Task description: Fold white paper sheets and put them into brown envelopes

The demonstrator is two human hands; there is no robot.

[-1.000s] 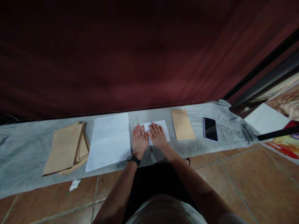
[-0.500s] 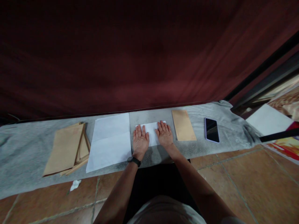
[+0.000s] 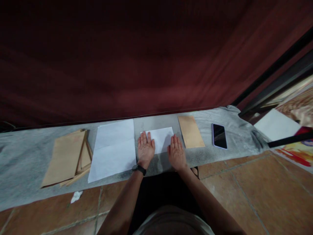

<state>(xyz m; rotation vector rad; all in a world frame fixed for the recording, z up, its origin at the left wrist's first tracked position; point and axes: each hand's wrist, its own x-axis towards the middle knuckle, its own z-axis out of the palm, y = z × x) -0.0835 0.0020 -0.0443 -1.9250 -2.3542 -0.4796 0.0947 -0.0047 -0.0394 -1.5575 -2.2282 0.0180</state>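
A small folded sheet of white paper (image 3: 161, 138) lies on the grey cloth between my hands. My left hand (image 3: 146, 149) rests flat over its left end, fingers stretched out and pointing away from me. My right hand (image 3: 177, 152) lies at the paper's right edge with its fingers straight and close together. Neither hand grips anything. Just right of my right hand is a brown envelope (image 3: 192, 132). To the left of my left hand sit larger white sheets (image 3: 112, 151) with a crease across the middle.
A pile of brown envelopes (image 3: 64, 156) lies at the left on the grey cloth (image 3: 22, 163). A phone (image 3: 219, 136) in a pale purple case is at the right. On the tiled floor is a crumpled white scrap (image 3: 76, 196). A dark red surface (image 3: 146, 65) rises behind the cloth.
My right hand has slid right and toward me, from on top of the folded paper to its right edge, uncovering more of it. My left hand stays on the left end.
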